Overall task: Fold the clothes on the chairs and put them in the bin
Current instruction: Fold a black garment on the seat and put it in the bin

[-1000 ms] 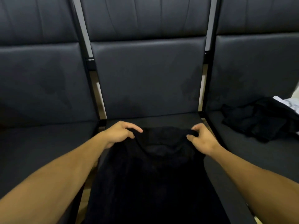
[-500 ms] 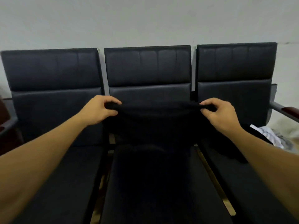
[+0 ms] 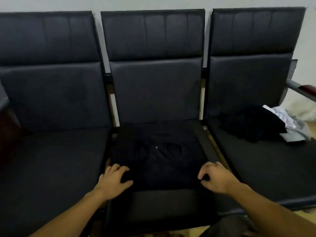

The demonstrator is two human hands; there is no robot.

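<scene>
A black garment (image 3: pixel 159 154) lies folded flat on the seat of the middle chair (image 3: pixel 164 200). My left hand (image 3: pixel 113 181) grips its near left corner, fingers curled over the cloth and thumb underneath the edge. My right hand (image 3: pixel 216 179) pinches the near right corner between thumb and curled fingers. On the right chair's seat (image 3: pixel 266 170) sits a heap of black clothes (image 3: pixel 251 125) with white and grey pieces (image 3: pixel 287 122) beside it. No bin is in view.
Three dark padded chairs stand joined in a row against a pale wall. The left chair's seat (image 3: pixel 51 165) holds nothing. A metal armrest with a wooden top (image 3: pixel 302 88) juts out at the far right. Tan floor (image 3: pixel 306 218) shows at the bottom right.
Both hands have brought the garment's held edge down from chest height toward me and laid it on the middle seat, folded over itself. The camera tilted down.
</scene>
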